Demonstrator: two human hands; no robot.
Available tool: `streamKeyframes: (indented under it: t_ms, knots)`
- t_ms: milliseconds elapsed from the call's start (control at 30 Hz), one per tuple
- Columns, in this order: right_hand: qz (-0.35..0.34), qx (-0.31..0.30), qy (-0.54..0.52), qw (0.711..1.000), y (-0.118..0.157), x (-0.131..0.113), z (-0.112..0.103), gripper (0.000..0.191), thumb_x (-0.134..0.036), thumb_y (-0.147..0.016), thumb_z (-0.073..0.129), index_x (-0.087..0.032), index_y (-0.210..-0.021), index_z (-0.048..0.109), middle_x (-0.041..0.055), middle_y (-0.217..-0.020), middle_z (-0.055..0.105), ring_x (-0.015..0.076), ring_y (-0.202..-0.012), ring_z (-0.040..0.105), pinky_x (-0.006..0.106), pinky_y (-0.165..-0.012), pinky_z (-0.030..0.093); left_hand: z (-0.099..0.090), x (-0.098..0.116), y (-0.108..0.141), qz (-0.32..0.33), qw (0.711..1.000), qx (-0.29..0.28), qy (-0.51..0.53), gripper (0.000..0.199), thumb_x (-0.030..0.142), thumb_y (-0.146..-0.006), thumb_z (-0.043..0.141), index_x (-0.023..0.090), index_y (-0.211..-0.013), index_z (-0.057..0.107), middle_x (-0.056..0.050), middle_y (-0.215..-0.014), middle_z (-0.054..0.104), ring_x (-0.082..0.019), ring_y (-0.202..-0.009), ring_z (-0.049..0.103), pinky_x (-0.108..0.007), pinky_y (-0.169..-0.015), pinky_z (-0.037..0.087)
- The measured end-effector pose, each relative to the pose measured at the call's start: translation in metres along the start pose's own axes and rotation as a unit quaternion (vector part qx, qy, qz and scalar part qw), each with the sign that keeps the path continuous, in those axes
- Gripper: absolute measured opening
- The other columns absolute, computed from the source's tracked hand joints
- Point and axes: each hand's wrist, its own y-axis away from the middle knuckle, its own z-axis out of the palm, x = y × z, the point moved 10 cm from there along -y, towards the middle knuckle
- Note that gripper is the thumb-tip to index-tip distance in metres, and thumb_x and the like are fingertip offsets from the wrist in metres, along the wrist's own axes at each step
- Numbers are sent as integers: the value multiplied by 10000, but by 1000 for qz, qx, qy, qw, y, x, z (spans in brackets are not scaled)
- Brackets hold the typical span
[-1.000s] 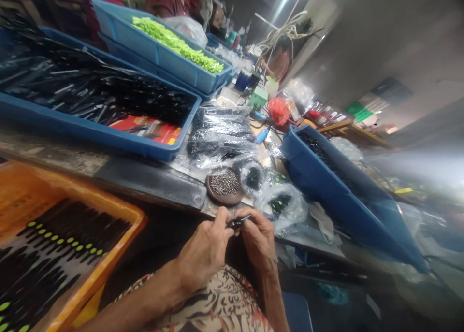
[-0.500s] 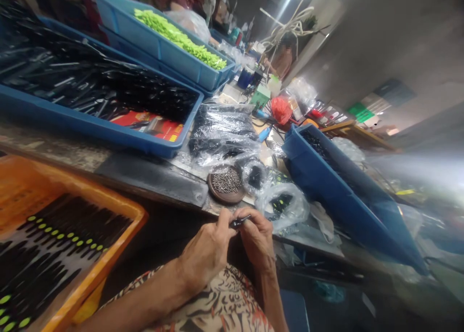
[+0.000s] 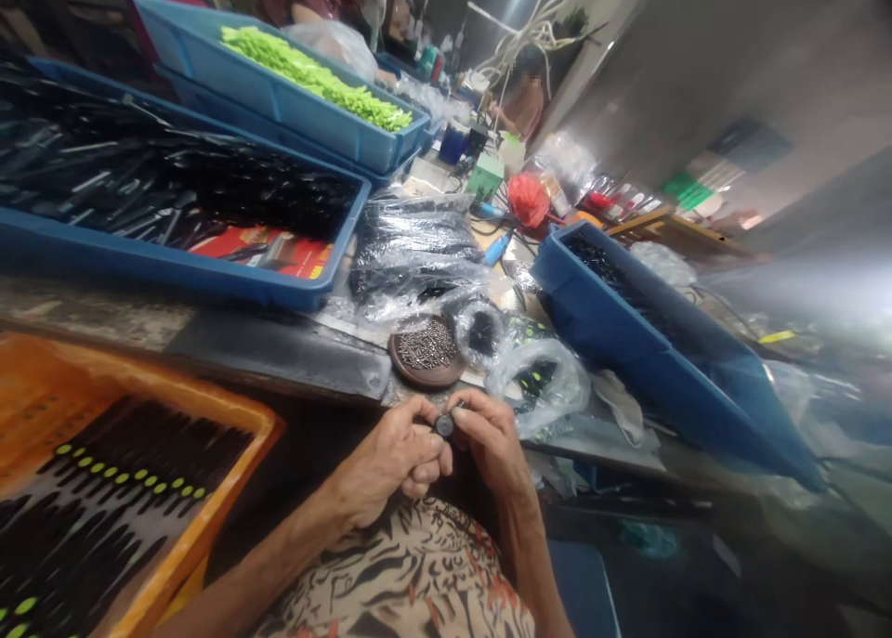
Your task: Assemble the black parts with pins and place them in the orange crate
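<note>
My left hand (image 3: 400, 452) is closed round a small black part (image 3: 444, 425), whose round end faces up between my hands. The fingertips of my right hand (image 3: 488, 434) pinch together at the right side of this part; a tiny piece seems to show between them, too small to name. Just beyond my hands a round brown dish (image 3: 426, 380) holds small metal screws (image 3: 426, 344). To its right lie clear plastic bags with black parts inside, one of them open (image 3: 571, 387) with yellow-green dots showing.
An orange crate (image 3: 229, 410) of black parts with green dots stands at the left. Blue bins (image 3: 279, 290) with dark parts, green pieces (image 3: 313, 76) and another blue bin (image 3: 627, 359) line the bench. Two people sit beyond.
The black part has turned from lying sideways to showing its round end. My left fingers have curled under it, and my right fingertips have shifted slightly. The view has shifted a little.
</note>
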Motion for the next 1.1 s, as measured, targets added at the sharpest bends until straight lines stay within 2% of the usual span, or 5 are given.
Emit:
streamKeyframes:
  t_ms: [433,633,767,933,1100]
  knots:
    - [6,0,-46,999,-2,7,2,110,-255,-801,561,-150,-787,590,-44,-529,447,61,-423,386,193,-426,266,1,-1,-4,8,1000,7,24,217,230,-767,572,193,-802,361,6,-626,545,-28,-447,308,-168,-413,166]
    - [-6,16,-52,998,-2,9,0,132,-279,-813,562,-152,-784,581,-41,-523,464,60,-404,420,187,-414,289,2,0,-5,14,999,24,35,203,233,-758,575,188,-793,381,9,-624,538,-29,-445,315,-156,-398,157]
    - [-11,27,-60,998,-1,7,0,135,-277,-814,560,-150,-772,575,-36,-529,478,60,-396,428,187,-408,296,3,-2,-6,13,999,15,41,177,227,-774,564,183,-795,395,8,-623,536,-27,-447,319,-150,-402,163]
    - [-12,23,-39,999,-2,4,3,160,-289,-822,548,-148,-748,565,-38,-524,467,67,-403,430,194,-418,312,-1,-4,-7,7,999,14,39,155,226,-803,548,178,-792,400,8,-637,528,-25,-455,319,-152,-407,158]
    - [-14,6,3,1000,-3,-6,8,186,-332,-839,534,-152,-817,576,-40,-561,465,69,-435,413,195,-435,322,-5,3,-3,31,999,23,12,133,240,-825,522,164,-793,418,4,-648,522,-28,-464,305,-167,-413,159]
